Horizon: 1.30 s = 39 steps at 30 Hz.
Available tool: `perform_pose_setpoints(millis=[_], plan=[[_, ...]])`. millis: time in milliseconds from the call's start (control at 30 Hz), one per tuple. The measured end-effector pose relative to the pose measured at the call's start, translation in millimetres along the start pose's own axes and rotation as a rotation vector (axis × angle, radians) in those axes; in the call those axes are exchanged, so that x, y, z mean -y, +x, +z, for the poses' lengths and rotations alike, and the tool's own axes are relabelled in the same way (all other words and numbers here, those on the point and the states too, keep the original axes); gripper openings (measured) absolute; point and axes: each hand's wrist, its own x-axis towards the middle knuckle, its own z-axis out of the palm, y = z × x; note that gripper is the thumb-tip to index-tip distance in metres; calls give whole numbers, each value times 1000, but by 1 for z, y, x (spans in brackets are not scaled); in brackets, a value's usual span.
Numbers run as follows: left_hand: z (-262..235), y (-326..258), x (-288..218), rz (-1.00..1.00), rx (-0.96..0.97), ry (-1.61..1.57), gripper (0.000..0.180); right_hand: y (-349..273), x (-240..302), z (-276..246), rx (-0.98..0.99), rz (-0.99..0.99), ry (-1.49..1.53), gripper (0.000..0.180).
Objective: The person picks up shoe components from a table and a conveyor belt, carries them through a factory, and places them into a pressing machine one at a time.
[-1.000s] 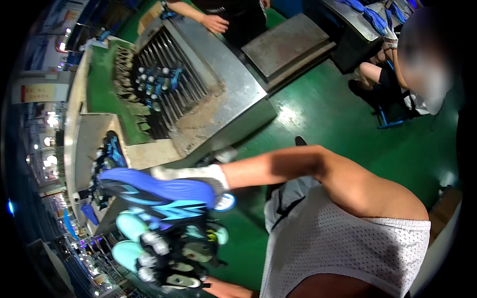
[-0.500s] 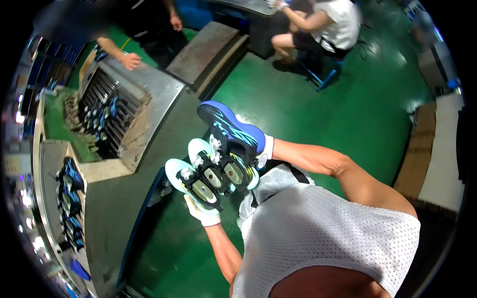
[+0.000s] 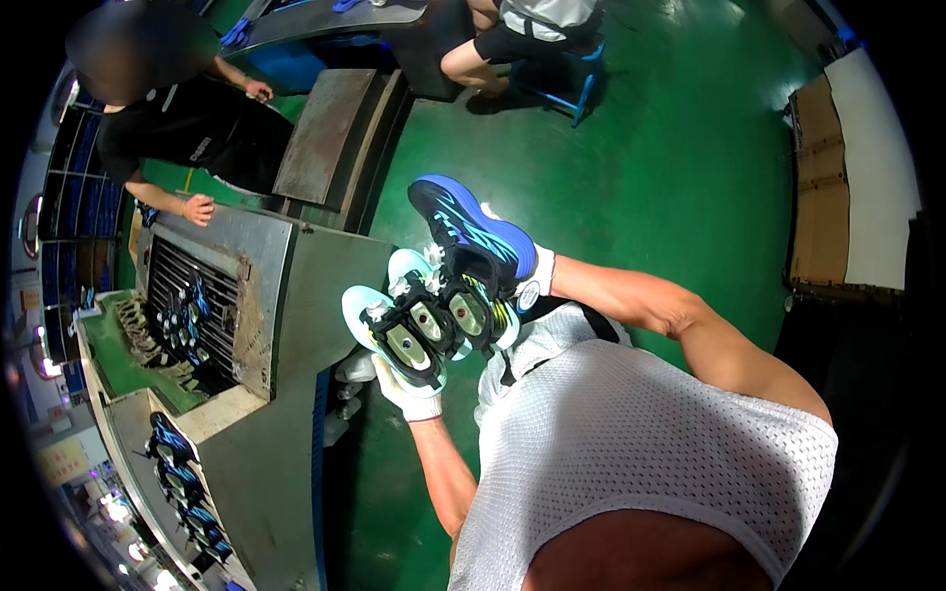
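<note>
Three shoes: bunched in front of the chest, above the green floor (image 3: 690, 148).
Left hand (image 3: 406, 389): gloved, closed under the teal-soled shoes on lasts (image 3: 414, 330), gripping them.
Right hand (image 3: 527, 281): gloved, wrapped around the blue shoe (image 3: 473, 231) on top.
Beside: grey machine (image 3: 296, 325).
Tip: keep soles level, stack pressed together, so nothing slips.

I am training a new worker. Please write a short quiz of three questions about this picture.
1. True or false: both hands wear white gloves.
2. What colour is the floor? A red, B green, C grey
3. Which hand grips the blue shoe?

Key:
1. True: left hand, right hand.
2. B.
3. Right; the left supports the shoes with pale soles.
</note>
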Motion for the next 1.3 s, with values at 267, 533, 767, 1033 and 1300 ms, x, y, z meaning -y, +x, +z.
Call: perform_pose_setpoints(millis=[267,533,767,1033,1300], plan=[[-4,11,-17,-126,87,57,66,-17,-15,17,-33,-183,-39,59],[38,-18,-24,-378,125,148,63,-85,-17,47,-219,-533,-475,62],[37,-38,-15,-630,311,92,59,-171,-47,64,-336,-599,-298,68],[72,-49,-17,-726,332,92,60,-187,-52,113,-453,-566,71,63],[86,-47,-12,-759,350,52,58,-213,-49,73,-382,-665,14,64]])
